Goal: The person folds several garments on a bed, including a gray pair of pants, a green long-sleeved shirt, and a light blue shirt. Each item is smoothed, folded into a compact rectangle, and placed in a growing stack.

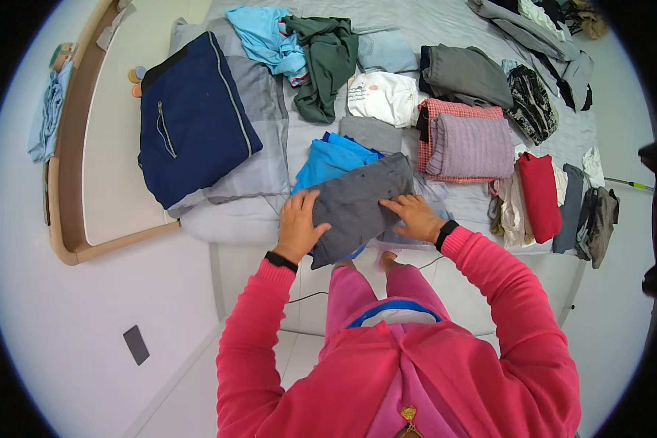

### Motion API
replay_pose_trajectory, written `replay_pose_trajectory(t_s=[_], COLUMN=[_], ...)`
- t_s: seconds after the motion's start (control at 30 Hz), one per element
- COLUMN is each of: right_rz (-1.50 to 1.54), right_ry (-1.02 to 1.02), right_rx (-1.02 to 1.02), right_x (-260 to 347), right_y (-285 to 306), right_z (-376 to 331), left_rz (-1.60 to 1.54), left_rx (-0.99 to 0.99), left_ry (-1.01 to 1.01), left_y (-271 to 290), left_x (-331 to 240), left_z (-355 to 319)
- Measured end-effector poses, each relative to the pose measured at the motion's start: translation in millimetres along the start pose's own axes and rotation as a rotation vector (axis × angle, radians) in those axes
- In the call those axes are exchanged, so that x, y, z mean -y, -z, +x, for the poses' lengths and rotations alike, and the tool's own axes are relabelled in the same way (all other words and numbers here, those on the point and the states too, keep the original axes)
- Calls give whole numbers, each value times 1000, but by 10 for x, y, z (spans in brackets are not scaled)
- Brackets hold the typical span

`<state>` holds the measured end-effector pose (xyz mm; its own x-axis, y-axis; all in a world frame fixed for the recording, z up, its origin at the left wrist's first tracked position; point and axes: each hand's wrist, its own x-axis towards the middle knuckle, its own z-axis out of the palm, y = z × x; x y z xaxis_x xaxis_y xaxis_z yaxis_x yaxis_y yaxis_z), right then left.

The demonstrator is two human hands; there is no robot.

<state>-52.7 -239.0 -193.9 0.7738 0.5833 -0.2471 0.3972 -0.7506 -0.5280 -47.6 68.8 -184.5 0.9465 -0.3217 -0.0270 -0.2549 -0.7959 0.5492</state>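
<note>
A folded dark grey garment [358, 204] lies at the bed's near edge, one corner hanging toward me. My left hand [297, 226] rests along its left side, fingers stretched out and thumb spread onto the cloth. On its right side lies my right hand [414, 217], fingers apart and pressing lightly on the fabric. Partly beneath the grey garment is a bright blue cloth [328, 162]. Beyond it sits a small folded grey piece [371, 133]. Black bands circle both wrists.
Left on the bed is a folded navy zip garment [197, 124] over a grey checked pillow [266, 109]. Farther back lie light blue [266, 40] and dark green clothes [321, 62]. At right are a mauve knit [471, 146] and a rolled red garment [539, 197].
</note>
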Motion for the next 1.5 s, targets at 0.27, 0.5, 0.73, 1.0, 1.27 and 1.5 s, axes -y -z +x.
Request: replay_pose_trajectory(t_s=[0.27,0.5,0.73,1.0,1.27,1.5], right_rz=[-109,-315,131,186,228,282], right_ry=[214,3,131,0,-175,-202], right_rx=[-346,402,173,299,209,157], right_x=[109,203,188,243,77,-42], right_y=[232,212,44,141,181,137], right_z=[762,894,8,-881,-1600,-2029], left_rz=[226,33,-107,-188,-160,-225], left_rx=[378,208,331,468,503,495], left_ry=[239,-77,-39,-99,-267,-315], left_y=[-232,-71,33,-38,-390,-545], left_x=[127,-155,-695,-1145,-1569,-1902], left_z=[487,205,-221,-268,-132,-168])
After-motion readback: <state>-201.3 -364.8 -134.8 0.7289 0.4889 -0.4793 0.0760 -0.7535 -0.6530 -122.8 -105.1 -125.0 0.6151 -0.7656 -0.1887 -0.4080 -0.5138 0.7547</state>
